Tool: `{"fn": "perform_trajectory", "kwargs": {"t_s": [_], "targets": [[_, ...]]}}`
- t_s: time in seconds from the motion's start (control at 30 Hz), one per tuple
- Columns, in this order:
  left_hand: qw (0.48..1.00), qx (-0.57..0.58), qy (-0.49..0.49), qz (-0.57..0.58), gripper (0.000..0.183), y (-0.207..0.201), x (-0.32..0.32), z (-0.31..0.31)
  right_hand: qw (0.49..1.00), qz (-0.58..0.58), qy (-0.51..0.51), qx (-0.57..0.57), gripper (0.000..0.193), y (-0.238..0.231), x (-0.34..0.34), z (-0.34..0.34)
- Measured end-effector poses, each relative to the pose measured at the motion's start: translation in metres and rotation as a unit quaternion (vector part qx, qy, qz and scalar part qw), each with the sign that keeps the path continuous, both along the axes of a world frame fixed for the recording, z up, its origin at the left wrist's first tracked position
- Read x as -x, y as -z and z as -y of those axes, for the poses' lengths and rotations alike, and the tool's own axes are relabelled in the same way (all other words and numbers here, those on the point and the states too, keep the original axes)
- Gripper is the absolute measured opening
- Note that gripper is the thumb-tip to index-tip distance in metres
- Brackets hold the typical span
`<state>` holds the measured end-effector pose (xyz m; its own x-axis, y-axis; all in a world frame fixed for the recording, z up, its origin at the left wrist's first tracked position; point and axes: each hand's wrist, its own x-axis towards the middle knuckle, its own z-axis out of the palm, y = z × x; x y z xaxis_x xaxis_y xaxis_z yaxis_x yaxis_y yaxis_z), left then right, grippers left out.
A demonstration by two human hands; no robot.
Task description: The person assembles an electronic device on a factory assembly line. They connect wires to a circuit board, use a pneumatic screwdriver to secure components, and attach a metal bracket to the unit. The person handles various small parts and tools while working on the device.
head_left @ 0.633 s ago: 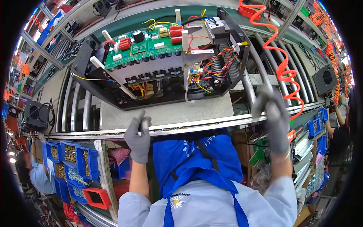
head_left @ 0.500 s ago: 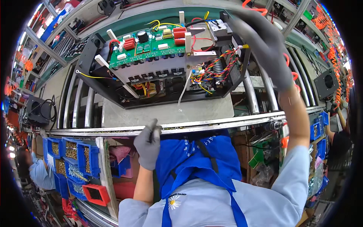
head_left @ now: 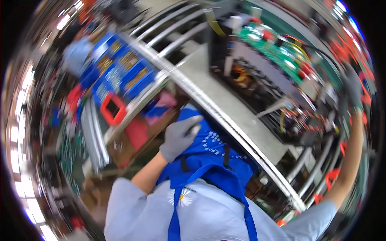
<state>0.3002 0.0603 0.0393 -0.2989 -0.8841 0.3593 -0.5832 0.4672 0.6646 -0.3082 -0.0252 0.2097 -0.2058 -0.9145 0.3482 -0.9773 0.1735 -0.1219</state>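
blue bins of small metal parts sit left, likely for easy reach; the gloved left hand, loosely half-open and apparently empty, hovers over the apron. a flat board bears an opened black machine, presumably steadying it above the rollers. far right, beside an orange hose, the blurred right hand's grip cannot be told.

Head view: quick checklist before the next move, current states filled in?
1. Black chassis resting on grey plate: ok.
2. Left hand off the chassis: ok, it is over the blue apron.
3. Right hand empty: cannot tell, motion blur.
4. Chassis top closed: not ok, green circuit board is exposed.
5. Coloured wires seated in their connectors: cannot tell, too blurred.
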Motion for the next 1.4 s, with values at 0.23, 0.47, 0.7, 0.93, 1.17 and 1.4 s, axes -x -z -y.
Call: {"fn": "perform_trajectory", "kwargs": {"t_s": [0.23,0.47,0.7,0.93,1.17,1.4], "targets": [[0.998,-0.013,-0.063,-0.002,0.023,0.006,-0.013,-0.022,0.945,0.179,-0.27,-0.04,0.055,-0.018,-0.01,-0.014],[0.998,0.005,-0.047,-0.037,0.029,0.016,-0.047,0.005,0.904,-0.381,-0.144,-0.126,0.039,0.014,0.117,-0.037],[0.974,-0.183,0.067,-0.111,0.023,0.032,0.004,0.01,0.964,-0.202,-0.172,0.021,0.042,-0.065,-0.105,-0.152],[0.912,-0.151,0.372,-0.077,0.026,0.053,0.064,-0.012,0.94,0.302,0.138,-0.083,0.05,-0.101,-0.247,-0.333],[0.862,-0.198,0.453,-0.113,0.025,0.058,0.072,-0.011,0.823,-0.163,0.323,-0.438,0.018,0.034,-0.226,-0.641],[0.876,-0.25,0.405,-0.086,0.027,0.068,0.06,-0.011,0.53,0.294,0.79,-0.097,0.049,0.134,-0.25,-0.688]]}}
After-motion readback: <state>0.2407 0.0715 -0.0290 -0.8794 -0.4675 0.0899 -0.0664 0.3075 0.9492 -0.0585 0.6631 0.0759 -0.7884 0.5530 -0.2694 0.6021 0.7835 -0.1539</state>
